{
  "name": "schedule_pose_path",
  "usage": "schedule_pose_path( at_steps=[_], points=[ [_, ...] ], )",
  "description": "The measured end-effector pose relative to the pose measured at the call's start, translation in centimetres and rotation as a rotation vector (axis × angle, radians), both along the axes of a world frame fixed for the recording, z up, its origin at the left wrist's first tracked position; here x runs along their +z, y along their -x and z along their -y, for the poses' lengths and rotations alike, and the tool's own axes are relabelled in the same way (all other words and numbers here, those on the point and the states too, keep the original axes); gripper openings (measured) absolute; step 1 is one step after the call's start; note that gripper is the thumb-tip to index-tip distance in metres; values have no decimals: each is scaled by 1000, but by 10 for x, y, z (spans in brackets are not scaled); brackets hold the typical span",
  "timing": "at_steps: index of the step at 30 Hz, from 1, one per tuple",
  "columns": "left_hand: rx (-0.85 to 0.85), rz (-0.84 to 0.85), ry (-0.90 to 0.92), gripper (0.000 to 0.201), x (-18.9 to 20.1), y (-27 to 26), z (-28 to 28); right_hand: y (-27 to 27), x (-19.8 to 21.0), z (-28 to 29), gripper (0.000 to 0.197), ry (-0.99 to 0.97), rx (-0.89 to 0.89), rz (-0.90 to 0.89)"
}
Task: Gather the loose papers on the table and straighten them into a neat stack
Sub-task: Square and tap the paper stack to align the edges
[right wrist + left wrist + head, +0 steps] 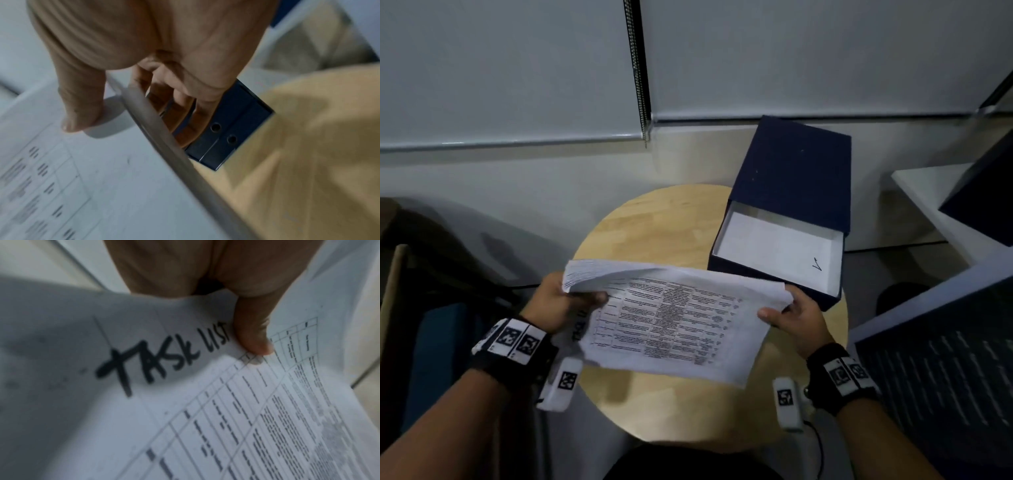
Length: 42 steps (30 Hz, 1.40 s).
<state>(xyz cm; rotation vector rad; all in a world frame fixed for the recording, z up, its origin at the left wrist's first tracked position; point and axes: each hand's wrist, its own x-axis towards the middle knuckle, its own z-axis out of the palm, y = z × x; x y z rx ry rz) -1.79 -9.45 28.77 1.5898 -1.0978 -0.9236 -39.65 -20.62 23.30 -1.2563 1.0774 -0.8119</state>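
A thick stack of white papers (674, 318) with a printed table on the top sheet hangs in the air above the round wooden table (654, 226). My left hand (565, 301) grips its left edge, thumb on top beside the handwritten words "TASK LIST" (164, 360). My right hand (796, 318) grips the right edge, thumb (80, 116) pressed on the top sheet (102, 178) and fingers curled underneath. The sheets sag between both hands and their edges are not aligned; the far left corner fans out.
An open dark blue box (787, 212) with a white inside stands at the table's right rear, close to my right hand. A white wall with blinds lies behind. A dark panel (945, 370) stands at right, and dark furniture at left.
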Motion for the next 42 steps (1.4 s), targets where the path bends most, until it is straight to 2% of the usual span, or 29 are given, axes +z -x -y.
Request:
schedule_pose_path(
  at_steps=[1,3,5,7,8,11,14,17,20,21,25,29,31,38,42],
  points=[
    [42,-53,1,42,-3,1,-2,-3,-4,-3,74,-39,-19,85],
    [61,-90,-2,36,-10,8,-5,-12,-11,-7,53,-58,-19,111],
    [64,55,-53,39,-29,8,-5,-19,-20,-9,34,-28,-31,52],
    [106,276,-125,33,-57,4,-4,-21,-30,-9,31,-21,-70,-24],
    [148,331,-186,31,-73,3,-5,-21,-35,-11,32,-29,-74,-60],
    [163,333,-376,32,-113,15,-18,-21,-54,-24,31,-28,2,-227],
    [181,272,-517,47,-130,33,-31,-22,-69,-29,26,-9,-4,-271],
    [153,232,-416,44,-131,37,-28,-25,-70,-19,24,-65,-56,-256],
    [144,164,-347,20,-126,35,-22,-22,-74,-13,30,-78,-108,-314],
    [153,140,-333,21,-125,33,-22,-21,-73,-12,29,-66,-105,-333],
    [167,152,-292,46,-127,28,-20,-23,-75,-8,35,-52,-132,-348],
    [129,135,-318,34,-132,24,-20,-22,-88,-9,43,-152,-94,-408],
    [105,130,-324,32,-134,23,-20,-21,-88,-12,38,-143,-65,-461],
    [126,188,-294,50,-137,17,-11,-21,-79,-12,36,17,-199,-407],
    [120,145,-313,27,-142,15,-8,-28,-80,-14,39,-7,-185,-401]
  ],
)
